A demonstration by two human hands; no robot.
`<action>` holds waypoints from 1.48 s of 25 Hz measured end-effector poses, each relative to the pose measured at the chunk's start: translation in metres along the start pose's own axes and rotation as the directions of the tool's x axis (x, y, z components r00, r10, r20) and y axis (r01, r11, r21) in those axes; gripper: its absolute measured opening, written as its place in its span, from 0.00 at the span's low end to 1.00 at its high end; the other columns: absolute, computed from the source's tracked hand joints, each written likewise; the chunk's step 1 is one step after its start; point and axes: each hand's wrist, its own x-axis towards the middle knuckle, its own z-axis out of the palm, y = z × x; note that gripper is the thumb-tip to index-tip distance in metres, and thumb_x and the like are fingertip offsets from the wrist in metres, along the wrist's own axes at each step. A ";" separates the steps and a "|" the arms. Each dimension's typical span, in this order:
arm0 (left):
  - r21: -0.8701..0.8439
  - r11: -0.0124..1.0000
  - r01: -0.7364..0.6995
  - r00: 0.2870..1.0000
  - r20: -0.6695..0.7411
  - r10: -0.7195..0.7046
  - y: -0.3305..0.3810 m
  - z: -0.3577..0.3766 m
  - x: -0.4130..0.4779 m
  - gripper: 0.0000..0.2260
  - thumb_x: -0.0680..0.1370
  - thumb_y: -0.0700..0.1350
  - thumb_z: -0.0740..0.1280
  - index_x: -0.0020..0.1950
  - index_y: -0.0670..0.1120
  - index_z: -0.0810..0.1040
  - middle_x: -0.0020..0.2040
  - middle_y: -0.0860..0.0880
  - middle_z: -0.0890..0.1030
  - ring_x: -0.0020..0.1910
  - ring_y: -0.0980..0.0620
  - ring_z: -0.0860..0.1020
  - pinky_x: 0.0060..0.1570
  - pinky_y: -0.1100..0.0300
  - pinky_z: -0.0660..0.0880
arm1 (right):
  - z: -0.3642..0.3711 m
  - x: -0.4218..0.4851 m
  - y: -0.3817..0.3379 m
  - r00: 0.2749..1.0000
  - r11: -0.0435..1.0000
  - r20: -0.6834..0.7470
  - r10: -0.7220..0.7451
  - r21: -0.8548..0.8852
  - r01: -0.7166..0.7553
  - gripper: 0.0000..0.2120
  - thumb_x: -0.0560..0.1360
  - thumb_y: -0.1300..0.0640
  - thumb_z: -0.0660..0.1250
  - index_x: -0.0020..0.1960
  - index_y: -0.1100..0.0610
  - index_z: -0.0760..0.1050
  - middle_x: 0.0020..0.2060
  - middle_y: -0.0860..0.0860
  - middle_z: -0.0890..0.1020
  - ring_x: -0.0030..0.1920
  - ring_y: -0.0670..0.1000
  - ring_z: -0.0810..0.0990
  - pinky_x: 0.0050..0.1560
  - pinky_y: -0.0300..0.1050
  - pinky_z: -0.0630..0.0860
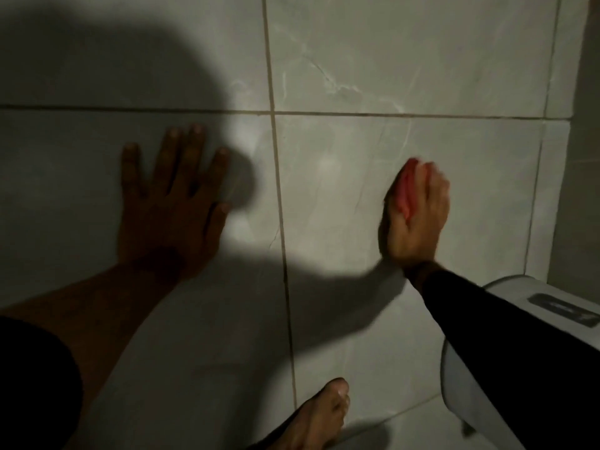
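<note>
The red pad [404, 193] sits against the tiled wall [341, 76], on the pale tile right of the vertical grout line [280, 190]. It is blurred, so what kind of pad it is cannot be told. Only a narrow red strip of it shows. The strip's long axis runs nearly straight up the wall, with its top end leaning a little to the right and its lower end tucked toward the palm.

The right hand [418, 216] covers most of the pad. Its fingers are curled over the pad from the right side and its thumb lies along the left edge, so it grips the pad and holds it to the tile. The fingertips point up the wall, the same way as the pad. A black sleeve [487, 336] reaches down from that wrist toward the lower right.

The left hand [168, 206] is well apart from the pad, on the far side of the grout line. It lies flat on the wall in deep shadow, with fingers straight and spread, and it holds nothing. Its forearm is bare.

A white toilet cistern [513, 289] stands below and to the right of the gripping hand, partly behind the sleeve. A dark button panel [565, 311] is set into its lid. A bare foot [318, 414] shows at the bottom edge, near the base of the wall.
</note>
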 end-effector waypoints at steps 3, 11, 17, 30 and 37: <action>0.010 1.000 -0.007 1.000 0.013 0.007 -0.002 0.000 0.000 0.34 0.84 0.58 0.53 0.89 0.52 0.53 0.90 0.42 0.50 0.89 0.37 0.51 0.81 0.28 0.42 | 0.035 -0.009 -0.083 0.973 0.985 -0.152 0.173 0.049 -0.168 0.36 0.83 0.46 0.53 0.87 0.62 0.58 0.87 0.63 0.60 0.88 0.66 0.57 0.88 0.70 0.50; -0.013 1.000 0.004 1.000 0.023 -0.004 0.002 -0.008 -0.001 0.33 0.84 0.56 0.55 0.89 0.50 0.56 0.90 0.41 0.52 0.89 0.36 0.52 0.81 0.27 0.44 | 0.008 -0.104 0.043 0.888 0.901 0.285 -0.361 -0.140 0.411 0.35 0.86 0.39 0.46 0.84 0.60 0.64 0.84 0.66 0.64 0.84 0.70 0.61 0.74 0.83 0.66; -0.021 1.000 0.001 0.999 0.046 0.000 0.001 -0.011 0.001 0.33 0.84 0.57 0.54 0.89 0.50 0.55 0.90 0.41 0.51 0.88 0.36 0.52 0.81 0.26 0.44 | 0.046 -0.083 -0.077 0.941 0.939 -0.053 0.335 0.104 -0.328 0.41 0.81 0.40 0.49 0.88 0.60 0.54 0.89 0.61 0.53 0.89 0.66 0.50 0.90 0.61 0.40; -0.084 0.996 -0.011 0.999 0.043 0.015 -0.001 -0.010 -0.001 0.33 0.84 0.57 0.54 0.89 0.50 0.57 0.90 0.41 0.51 0.88 0.35 0.51 0.81 0.25 0.45 | 0.044 -0.142 -0.043 0.911 0.910 0.050 0.410 0.041 -0.412 0.40 0.80 0.44 0.54 0.87 0.63 0.56 0.87 0.65 0.57 0.88 0.70 0.53 0.88 0.67 0.46; -0.045 0.999 -0.022 0.999 0.044 0.024 -0.002 -0.007 -0.003 0.33 0.84 0.58 0.53 0.89 0.51 0.55 0.90 0.42 0.50 0.88 0.35 0.51 0.81 0.26 0.44 | 0.056 -0.258 -0.125 0.860 0.868 0.268 0.434 0.131 -0.478 0.32 0.78 0.50 0.72 0.82 0.50 0.71 0.81 0.56 0.76 0.70 0.66 0.84 0.54 0.63 0.83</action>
